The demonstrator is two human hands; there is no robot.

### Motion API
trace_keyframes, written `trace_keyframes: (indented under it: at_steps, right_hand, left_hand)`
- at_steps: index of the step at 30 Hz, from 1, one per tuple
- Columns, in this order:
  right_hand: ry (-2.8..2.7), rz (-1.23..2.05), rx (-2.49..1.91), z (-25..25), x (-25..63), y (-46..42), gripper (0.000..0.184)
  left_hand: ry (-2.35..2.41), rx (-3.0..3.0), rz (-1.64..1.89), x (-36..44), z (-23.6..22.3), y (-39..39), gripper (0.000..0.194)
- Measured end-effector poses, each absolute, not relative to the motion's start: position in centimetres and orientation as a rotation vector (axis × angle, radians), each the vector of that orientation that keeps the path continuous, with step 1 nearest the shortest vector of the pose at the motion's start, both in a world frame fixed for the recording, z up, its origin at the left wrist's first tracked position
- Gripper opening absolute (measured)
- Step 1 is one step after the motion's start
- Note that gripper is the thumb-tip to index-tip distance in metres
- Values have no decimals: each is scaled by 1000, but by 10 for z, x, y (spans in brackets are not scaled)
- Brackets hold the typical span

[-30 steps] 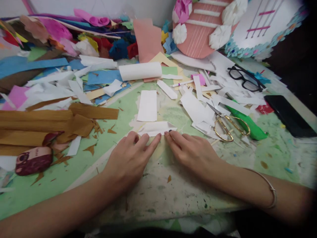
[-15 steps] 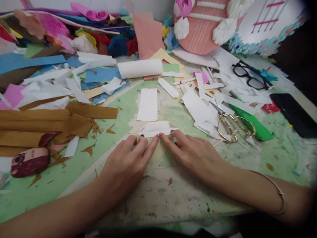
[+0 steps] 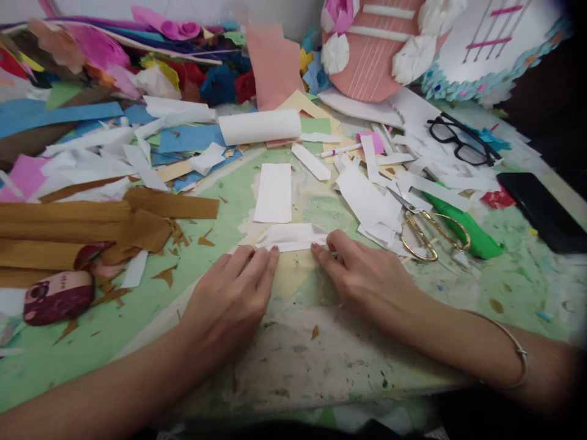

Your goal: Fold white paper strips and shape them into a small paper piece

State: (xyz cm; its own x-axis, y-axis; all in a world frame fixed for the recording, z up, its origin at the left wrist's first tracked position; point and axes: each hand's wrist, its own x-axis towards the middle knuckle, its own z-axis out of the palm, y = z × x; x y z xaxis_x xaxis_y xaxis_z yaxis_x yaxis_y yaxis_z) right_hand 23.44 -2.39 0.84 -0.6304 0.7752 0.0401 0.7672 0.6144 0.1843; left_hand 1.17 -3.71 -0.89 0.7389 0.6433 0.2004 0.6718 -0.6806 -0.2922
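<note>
A small folded piece of white paper lies crosswise on the table in front of me, its long edge towards me creased over. At its left end my left hand has its fingers bent, with the fingertips pressing on the near edge. My right hand is closed at the right end, with thumb and index finger on the paper's corner. Just beyond the folded piece lies a flat white paper rectangle, which neither hand touches. The undersides of my fingers are hidden.
Gold-handled scissors rest on white scraps at right, near black glasses and a phone. Brown crepe paper and a maroon case are at left. A white paper roll lies behind.
My fingertips have moved apart along the near edge of the folded paper, from its middle towards its two ends. The paper looks flatter and narrower.
</note>
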Motion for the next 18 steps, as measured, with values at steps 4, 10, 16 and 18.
trace_keyframes:
  at_steps: [4,10,16,18]
  right_hand:
    - [2787,153,1467,6,240,-21,32]
    - [2812,-214,1662,5,249,-9,34]
    - [2857,-436,1671,4,255,3,31]
    - [2834,-257,1614,6,251,2,31]
  left_hand:
    - [-979,-2581,-148,9,-9,-36,33]
    - [-1004,-2565,-268,10,-6,-34,33]
    - [-1071,-2589,-402,10,-3,-29,29]
    - [-1110,-2633,-393,10,-2,-26,28]
